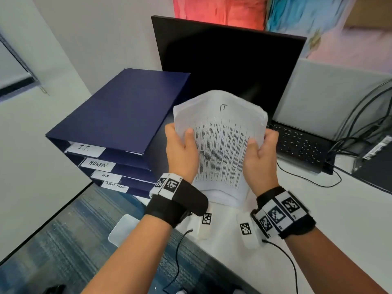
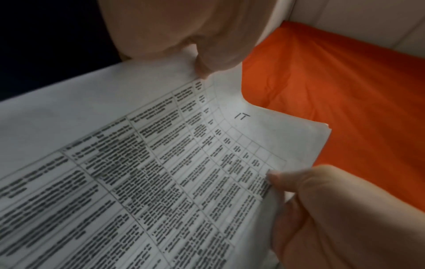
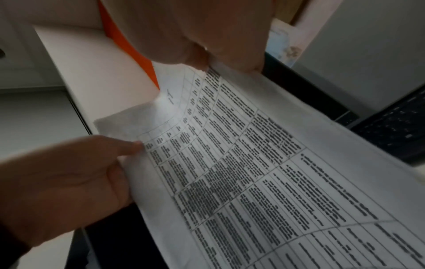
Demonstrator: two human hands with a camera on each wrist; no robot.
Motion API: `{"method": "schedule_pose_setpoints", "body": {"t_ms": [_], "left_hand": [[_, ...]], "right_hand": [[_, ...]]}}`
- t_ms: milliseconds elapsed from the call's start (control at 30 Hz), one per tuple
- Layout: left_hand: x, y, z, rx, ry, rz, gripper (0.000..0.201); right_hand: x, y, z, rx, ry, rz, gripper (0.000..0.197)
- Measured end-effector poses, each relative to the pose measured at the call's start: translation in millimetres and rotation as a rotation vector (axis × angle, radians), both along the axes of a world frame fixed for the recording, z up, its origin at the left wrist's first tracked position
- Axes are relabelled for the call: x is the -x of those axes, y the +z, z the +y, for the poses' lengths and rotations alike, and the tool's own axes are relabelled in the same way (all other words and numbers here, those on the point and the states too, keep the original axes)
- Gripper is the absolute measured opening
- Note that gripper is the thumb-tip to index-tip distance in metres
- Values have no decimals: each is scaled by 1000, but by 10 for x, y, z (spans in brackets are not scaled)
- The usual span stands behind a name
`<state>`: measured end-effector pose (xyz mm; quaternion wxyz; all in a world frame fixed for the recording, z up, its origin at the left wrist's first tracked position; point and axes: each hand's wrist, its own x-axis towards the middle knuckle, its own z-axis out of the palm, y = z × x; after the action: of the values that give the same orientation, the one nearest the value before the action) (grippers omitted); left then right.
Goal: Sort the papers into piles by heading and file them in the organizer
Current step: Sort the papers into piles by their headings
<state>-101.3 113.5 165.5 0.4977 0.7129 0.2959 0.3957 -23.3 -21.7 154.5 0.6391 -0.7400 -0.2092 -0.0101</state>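
A stack of printed papers (image 1: 220, 145) headed "IT" is held upright and bowed over the desk, in front of the monitor. My left hand (image 1: 180, 137) grips its left edge, thumb on the front. On the other edge my right hand (image 1: 262, 144) grips the same way. The left wrist view shows the papers (image 2: 161, 163) with my left thumb (image 2: 204, 67) pinching the top sheet and the right hand (image 2: 310, 209) on the opposite side. In the right wrist view the papers (image 3: 253, 163) run between both hands. The navy organizer (image 1: 118, 122), left of the papers, has slots labelled I.T. (image 1: 84, 148), ADMIN, H.R and Blank Paper.
A black monitor (image 1: 222, 66) stands right behind the papers. An open laptop (image 1: 297, 145) and a bunch of cables (image 1: 360, 124) lie to the right on the white desk (image 1: 328, 219). The desk's left edge drops to blue carpet (image 1: 63, 240).
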Motion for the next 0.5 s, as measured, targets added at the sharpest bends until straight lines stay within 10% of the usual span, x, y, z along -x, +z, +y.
{"method": "schedule_pose_setpoints", "body": {"t_ms": [233, 500], "left_hand": [[111, -232, 44, 50, -59, 200, 18], [658, 52, 262, -69, -18, -56, 10]], "right_hand": [[-25, -333, -10, 147, 81, 302, 28], [37, -96, 176, 21, 161, 166, 22]]}}
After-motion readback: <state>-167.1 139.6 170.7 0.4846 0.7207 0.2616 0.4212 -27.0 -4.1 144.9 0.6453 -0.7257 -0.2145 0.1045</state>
